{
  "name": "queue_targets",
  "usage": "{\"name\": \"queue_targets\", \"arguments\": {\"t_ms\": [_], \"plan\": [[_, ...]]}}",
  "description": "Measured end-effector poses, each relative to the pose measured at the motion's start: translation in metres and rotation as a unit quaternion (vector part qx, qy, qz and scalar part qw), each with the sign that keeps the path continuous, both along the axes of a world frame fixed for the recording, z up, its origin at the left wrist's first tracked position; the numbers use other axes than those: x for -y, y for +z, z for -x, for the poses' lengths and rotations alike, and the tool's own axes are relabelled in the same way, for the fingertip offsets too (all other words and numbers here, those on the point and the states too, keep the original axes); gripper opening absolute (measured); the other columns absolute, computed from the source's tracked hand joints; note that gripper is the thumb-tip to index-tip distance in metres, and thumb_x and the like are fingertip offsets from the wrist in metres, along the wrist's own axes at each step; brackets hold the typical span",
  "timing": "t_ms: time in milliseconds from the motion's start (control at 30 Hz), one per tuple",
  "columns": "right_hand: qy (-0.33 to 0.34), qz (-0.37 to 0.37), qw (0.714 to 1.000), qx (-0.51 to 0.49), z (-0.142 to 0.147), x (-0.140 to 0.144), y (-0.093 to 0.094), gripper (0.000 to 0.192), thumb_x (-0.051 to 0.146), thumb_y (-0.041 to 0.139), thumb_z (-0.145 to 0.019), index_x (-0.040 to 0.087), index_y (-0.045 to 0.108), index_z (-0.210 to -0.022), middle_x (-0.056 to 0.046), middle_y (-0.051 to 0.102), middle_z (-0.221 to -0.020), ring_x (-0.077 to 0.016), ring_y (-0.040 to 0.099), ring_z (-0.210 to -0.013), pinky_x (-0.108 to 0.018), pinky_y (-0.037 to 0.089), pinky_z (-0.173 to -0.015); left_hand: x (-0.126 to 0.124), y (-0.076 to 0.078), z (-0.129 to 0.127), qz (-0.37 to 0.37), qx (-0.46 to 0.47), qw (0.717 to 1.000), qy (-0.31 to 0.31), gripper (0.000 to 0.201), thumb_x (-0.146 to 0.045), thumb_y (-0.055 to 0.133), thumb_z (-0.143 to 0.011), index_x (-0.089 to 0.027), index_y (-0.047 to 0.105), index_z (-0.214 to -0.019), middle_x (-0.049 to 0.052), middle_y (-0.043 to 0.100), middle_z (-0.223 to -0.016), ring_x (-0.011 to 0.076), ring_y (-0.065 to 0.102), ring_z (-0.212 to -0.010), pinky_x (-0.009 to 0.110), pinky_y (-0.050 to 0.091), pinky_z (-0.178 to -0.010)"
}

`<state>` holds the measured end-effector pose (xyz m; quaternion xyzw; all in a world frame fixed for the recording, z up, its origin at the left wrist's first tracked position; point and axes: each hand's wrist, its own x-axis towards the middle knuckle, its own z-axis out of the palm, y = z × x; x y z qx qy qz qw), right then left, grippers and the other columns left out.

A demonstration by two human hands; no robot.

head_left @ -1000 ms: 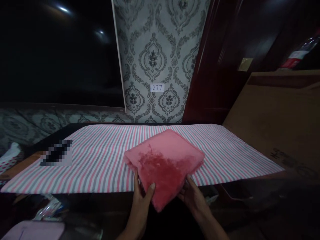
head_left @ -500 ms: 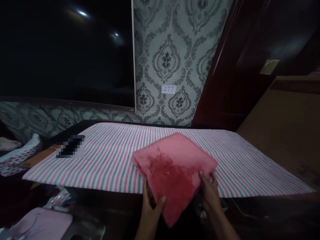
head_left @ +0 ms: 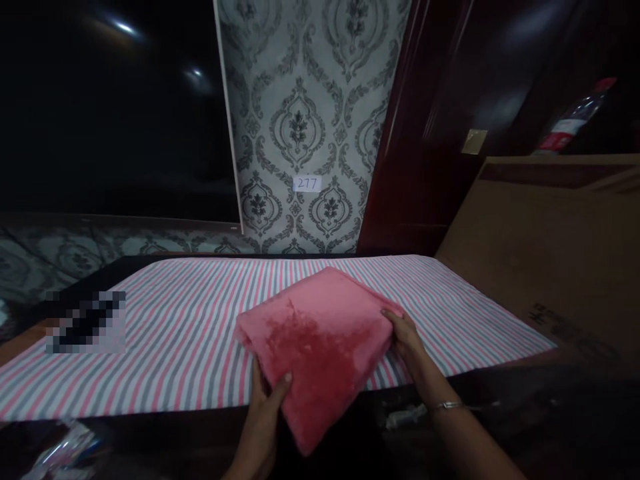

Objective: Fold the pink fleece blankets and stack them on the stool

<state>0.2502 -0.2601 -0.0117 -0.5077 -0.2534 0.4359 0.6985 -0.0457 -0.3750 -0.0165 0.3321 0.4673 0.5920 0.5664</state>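
Observation:
A folded pink plush cloth (head_left: 320, 333) with a darker red patch lies turned cornerwise, its near corner jutting past the table's front edge. My left hand (head_left: 265, 407) is closed on its lower left edge, thumb on top and fingers beneath. At the right corner, my right hand (head_left: 407, 337) grips the cloth with the thumb over the upper face; its other fingers are partly hidden. Under the cloth spreads a striped tablecloth (head_left: 185, 327) in pink, grey and white.
A large dark television (head_left: 120, 120) fills the back left. To the right stands a cardboard box (head_left: 540, 247), with a plastic bottle (head_left: 570, 127) above its rim. A blurred dark object (head_left: 87, 323) lies on the left. Clear plastic packaging (head_left: 65, 450) sits below the front edge.
The view has swung right, bringing the bottle into sight. My right hand has moved up along the cloth's right side to its corner; my left hand keeps its hold.

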Motion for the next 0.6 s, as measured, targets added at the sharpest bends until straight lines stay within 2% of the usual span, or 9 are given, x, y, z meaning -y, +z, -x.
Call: {"name": "queue_targets", "arguments": {"t_ms": [67,133,233,300,433,500,533,600], "plan": [[-0.014,-0.027,0.999,-0.014,0.002,0.007,0.016,0.043,0.029,0.084,-0.051,0.017,0.068,-0.088,-0.002,0.072,-0.077,-0.0206,0.065,-0.071,-0.031,0.054,-0.066,-0.010,0.017,0.011,-0.020,-0.036,0.999,0.028,0.102,-0.046,0.076,-0.075,-0.041,0.015,-0.157,0.001,0.035,-0.161,0.0281,0.041,-0.143,0.036,0.048,-0.107],[-0.019,-0.058,0.998,-0.025,0.003,0.016,0.034,0.043,0.028,0.085,-0.050,0.017,0.069,-0.088,-0.002,0.073,-0.083,-0.0197,0.065,-0.076,-0.031,0.054,-0.071,-0.024,0.040,0.026,-0.034,-0.063,0.997,0.034,0.099,-0.044,0.075,-0.074,-0.035,0.022,-0.157,0.004,0.036,-0.160,0.0299,0.045,-0.140,0.034,0.051,-0.103],[-0.012,-0.101,0.994,-0.027,0.007,0.023,0.059,0.044,0.028,0.084,-0.052,0.015,0.070,-0.091,-0.003,0.073,-0.090,-0.0199,0.065,-0.081,-0.033,0.053,-0.078,-0.052,0.080,0.049,-0.060,-0.083,0.995,-0.017,0.097,-0.038,0.075,-0.071,-0.030,0.029,-0.155,0.009,0.053,-0.147,0.0311,0.061,-0.122,0.033,0.058,-0.089],[-0.009,-0.134,0.991,-0.020,0.011,0.023,0.074,0.043,0.028,0.083,-0.055,0.015,0.070,-0.094,-0.004,0.072,-0.092,-0.0204,0.064,-0.084,-0.035,0.052,-0.083,-0.071,0.108,0.060,-0.081,-0.109,0.991,-0.017,0.096,-0.033,0.076,-0.068,-0.027,0.033,-0.154,0.010,0.059,-0.142,0.0292,0.066,-0.114,0.029,0.059,-0.082],[-0.052,-0.210,0.976,0.003,0.021,0.020,0.094,0.045,0.029,0.080,-0.062,0.017,0.066,-0.103,-0.003,0.070,-0.101,-0.0205,0.064,-0.093,-0.039,0.050,-0.094,-0.102,0.155,0.074,-0.161,-0.154,0.975,-0.023,0.096,-0.030,0.079,-0.065,-0.027,0.038,-0.152,0.006,0.054,-0.147,0.0273,0.060,-0.123,0.026,0.056,-0.088],[-0.081,-0.233,0.969,0.024,0.028,0.021,0.091,0.051,0.031,0.078,-0.065,0.019,0.062,-0.112,-0.003,0.069,-0.109,-0.0208,0.063,-0.100,-0.039,0.048,-0.097,-0.112,0.164,0.081,-0.199,-0.160,0.966,-0.043,0.098,-0.032,0.082,-0.065,-0.030,0.037,-0.152,0.004,0.050,-0.151,0.0267,0.056,-0.129,0.025,0.054,-0.093],[-0.088,-0.230,0.969,0.031,0.032,0.023,0.085,0.054,0.032,0.078,-0.066,0.020,0.061,-0.115,-0.003,0.068,-0.111,-0.0212,0.062,-0.102,-0.039,0.048,-0.097,-0.116,0.163,0.086,-0.205,-0.159,0.964,-0.051,0.100,-0.033,0.083,-0.064,-0.031,0.036,-0.153,0.004,0.049,-0.152,0.0267,0.055,-0.129,0.025,0.054,-0.093],[-0.068,-0.180,0.981,0.030,0.040,0.030,0.062,0.062,0.035,0.079,-0.065,0.023,0.057,-0.122,-0.003,0.068,-0.112,-0.0224,0.063,-0.101,-0.038,0.051,-0.092,-0.122,0.146,0.097,-0.173,-0.157,0.970,-0.065,0.106,-0.034,0.085,-0.063,-0.030,0.032,-0.154,0.008,0.051,-0.150,0.0275,0.059,-0.125,0.027,0.056,-0.090]]}}
